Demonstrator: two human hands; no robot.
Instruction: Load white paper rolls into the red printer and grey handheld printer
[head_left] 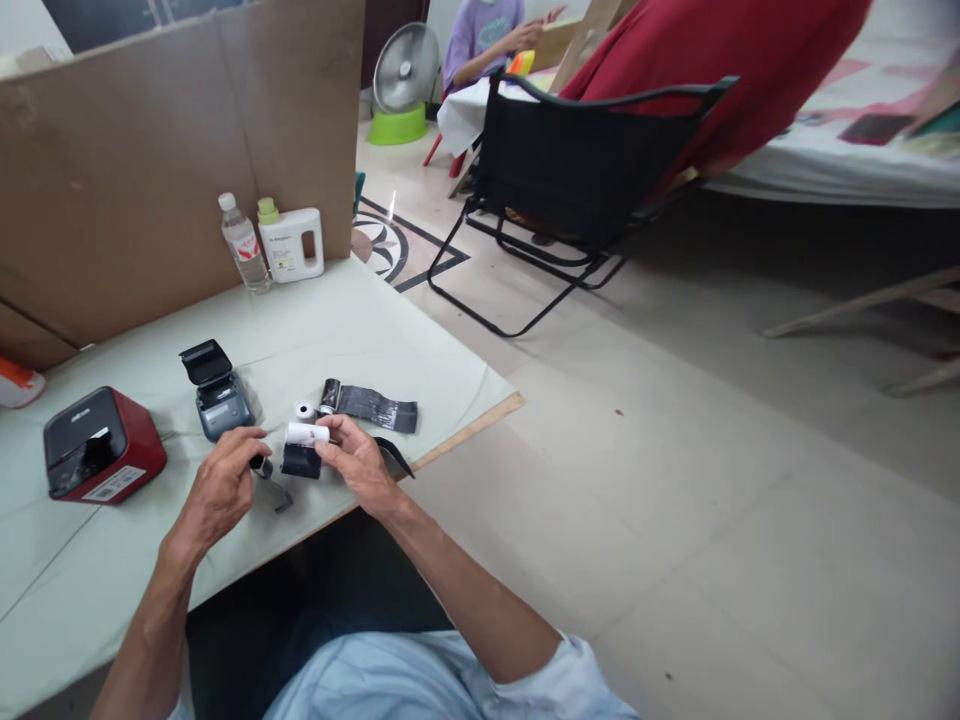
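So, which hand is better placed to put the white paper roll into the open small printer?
Probably the right. The right hand already pinches the white paper roll in its fingers. The left hand lies nearer the small printer, lid open, but holds only a dark scrap.

On the worktop [360, 330], two printers [101, 445] [219, 392] lie left of the paper rolls [306, 433]. A bottle [244, 243] and jug [292, 243] stand behind, against the cardboard [150, 150]. A folding chair [577, 180] stands on the floor to the right.
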